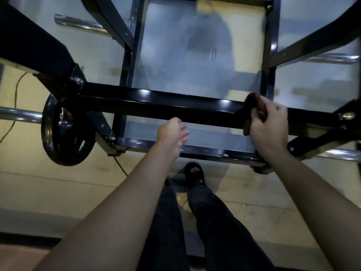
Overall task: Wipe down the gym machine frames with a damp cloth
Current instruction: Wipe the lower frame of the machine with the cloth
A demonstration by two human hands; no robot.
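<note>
A glossy black crossbar of the gym machine frame runs left to right across the middle of the head view. My right hand grips a dark brown cloth, pressed over the crossbar near its right end. My left hand hovers just below the crossbar's middle with loose, slightly spread fingers, holding nothing; whether it touches the bar I cannot tell. A lower black base rail lies beneath both hands.
A black weight plate sits on a chrome sleeve at the left. More chrome pegs stick out at upper left and at the right. A thin cable trails over the pale floor. My sandalled foot stands just behind the base rail.
</note>
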